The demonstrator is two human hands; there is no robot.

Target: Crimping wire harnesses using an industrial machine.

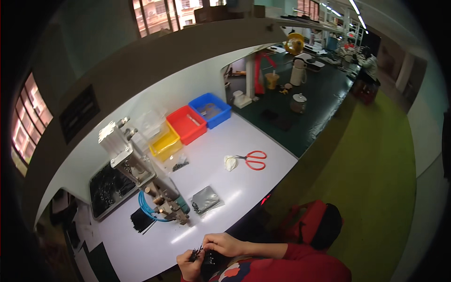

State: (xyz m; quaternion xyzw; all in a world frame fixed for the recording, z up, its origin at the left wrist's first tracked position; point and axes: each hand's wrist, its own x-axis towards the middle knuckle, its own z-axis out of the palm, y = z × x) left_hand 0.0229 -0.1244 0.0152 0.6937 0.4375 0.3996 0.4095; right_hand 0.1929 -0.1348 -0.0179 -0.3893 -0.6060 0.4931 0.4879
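Close together at the table's front edge are my left hand [190, 268] and my right hand [223, 244]. Thin black pieces [195, 254] stick out of my closed left hand; their exact kind is too small to tell. My right hand's fingers are pinched together beside them, and what they grip is hidden. Just beyond the hands stands a metal bench press [133, 164] with blue tubing [146, 207]. A bundle of black strips [141, 220] lies at its foot. To the right of the press is a clear plastic bag [205, 199] with small dark parts.
A tray of black parts [109, 190] sits left of the press. Yellow [165, 146], red [186, 126] and blue bins [210, 110] line the back. Red-handled scissors [255, 160] lie by a crumpled white wad [230, 163]. A red stool [300, 223] stands to the right; a person [369, 66] sits far off.
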